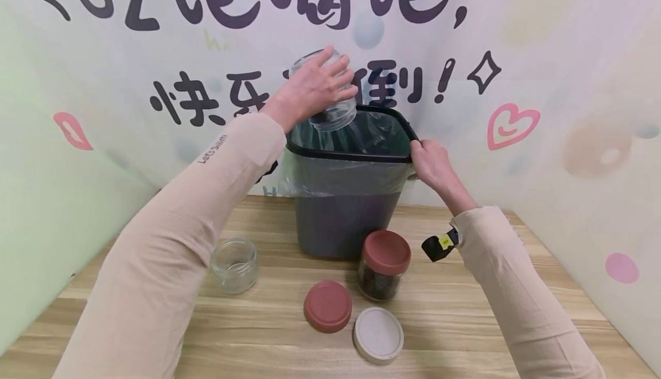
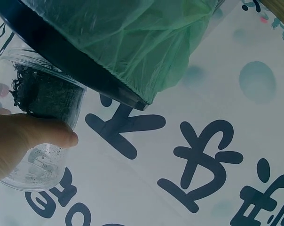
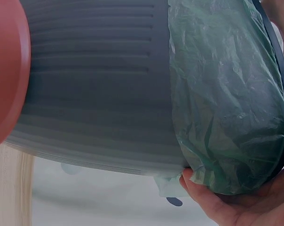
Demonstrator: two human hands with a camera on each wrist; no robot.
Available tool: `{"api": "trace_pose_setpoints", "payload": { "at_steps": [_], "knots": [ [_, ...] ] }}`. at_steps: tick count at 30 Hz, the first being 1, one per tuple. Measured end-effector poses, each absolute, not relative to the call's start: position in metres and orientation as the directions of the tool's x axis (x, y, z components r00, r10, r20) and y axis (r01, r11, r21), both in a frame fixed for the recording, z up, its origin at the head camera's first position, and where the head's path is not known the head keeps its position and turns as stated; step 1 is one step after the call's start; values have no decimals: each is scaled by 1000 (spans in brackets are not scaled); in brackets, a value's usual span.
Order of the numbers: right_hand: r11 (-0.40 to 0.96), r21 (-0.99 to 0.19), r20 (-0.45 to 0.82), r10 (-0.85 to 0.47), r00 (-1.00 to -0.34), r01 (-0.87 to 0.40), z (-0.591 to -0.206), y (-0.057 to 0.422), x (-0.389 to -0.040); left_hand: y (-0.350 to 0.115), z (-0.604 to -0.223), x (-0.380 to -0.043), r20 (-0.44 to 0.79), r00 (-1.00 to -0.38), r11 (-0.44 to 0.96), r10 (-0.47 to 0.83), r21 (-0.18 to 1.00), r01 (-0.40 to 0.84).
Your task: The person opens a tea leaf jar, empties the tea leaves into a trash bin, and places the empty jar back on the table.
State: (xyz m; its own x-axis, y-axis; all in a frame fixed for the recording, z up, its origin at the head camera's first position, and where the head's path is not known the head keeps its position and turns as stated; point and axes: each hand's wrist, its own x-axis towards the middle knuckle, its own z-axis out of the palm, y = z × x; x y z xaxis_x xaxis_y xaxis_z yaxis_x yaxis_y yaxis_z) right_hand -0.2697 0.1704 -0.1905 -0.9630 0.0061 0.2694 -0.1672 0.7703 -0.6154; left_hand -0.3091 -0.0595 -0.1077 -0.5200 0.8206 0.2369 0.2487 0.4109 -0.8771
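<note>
Left hand (image 1: 317, 85) curled round a tipped clear jar (image 1: 338, 117) at the left of the bin (image 1: 346, 224), my right hand (image 1: 435, 162) gripping its rim (image 1: 351, 156), on a wooden table (image 1: 268, 333) before a printed wall (image 1: 583, 52).

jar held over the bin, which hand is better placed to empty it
Left, most likely: the left hand grips the jar tipped mouth-down over the bin, with dark contents near its mouth. The right hand grips the bin's rim at the right, so it seems better suited to steadying.
</note>
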Motion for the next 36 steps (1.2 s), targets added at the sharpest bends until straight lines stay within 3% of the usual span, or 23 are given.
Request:
{"api": "trace_pose_setpoints", "payload": {
  "at_steps": [7,29,36],
  "knots": [
    [763,-623,273,4,-962,-173,-192,171,-271,-60,-105,-308,262,-497,411,827,-885,218],
    [762,-625,265,3,-964,-169,-193,171,-271,-57,-106,-306,193,-515,366,835,-894,258],
    [765,-621,272,6,-962,-171,-192,171,-271,-56,-110,-305,242,-525,448,816,-839,310]
  ]
}}
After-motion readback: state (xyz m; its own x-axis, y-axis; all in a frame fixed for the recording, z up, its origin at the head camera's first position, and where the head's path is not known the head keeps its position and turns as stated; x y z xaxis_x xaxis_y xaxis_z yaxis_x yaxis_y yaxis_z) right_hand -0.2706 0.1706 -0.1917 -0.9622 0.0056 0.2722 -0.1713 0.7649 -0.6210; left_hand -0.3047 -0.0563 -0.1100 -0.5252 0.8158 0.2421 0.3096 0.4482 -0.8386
